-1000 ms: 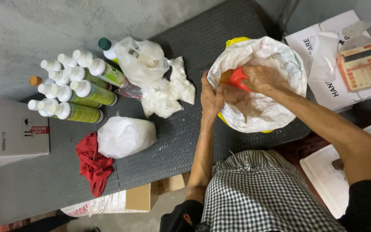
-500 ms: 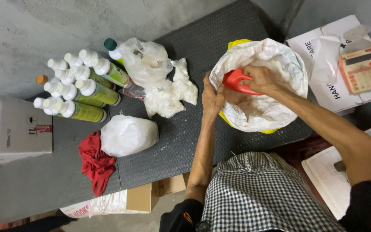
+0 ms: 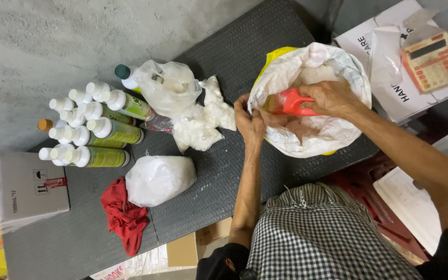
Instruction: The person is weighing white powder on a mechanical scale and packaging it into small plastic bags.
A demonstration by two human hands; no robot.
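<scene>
Inside the open white sack (image 3: 333,137), seen from the head camera, the right hand (image 3: 333,97) is closed around a red scoop (image 3: 292,102). The scoop's long axis runs nearly level across the picture, and its wide end points toward the left hand (image 3: 250,120). This scoop lies partly under the right palm, sticking out to the left of the fingers. White powder fills the sack below the scoop. The left hand pinches the sack's rim (image 3: 257,101) with bent fingers, just beside the scoop's open end. Left of that hand, on the dark mat (image 3: 245,52), lie clear bags of white powder (image 3: 198,124), and one tied white bag (image 3: 159,179) sits farther down. Beyond them, well apart from both hands, a group of green bottles with white caps (image 3: 97,132) lies on its side.
</scene>
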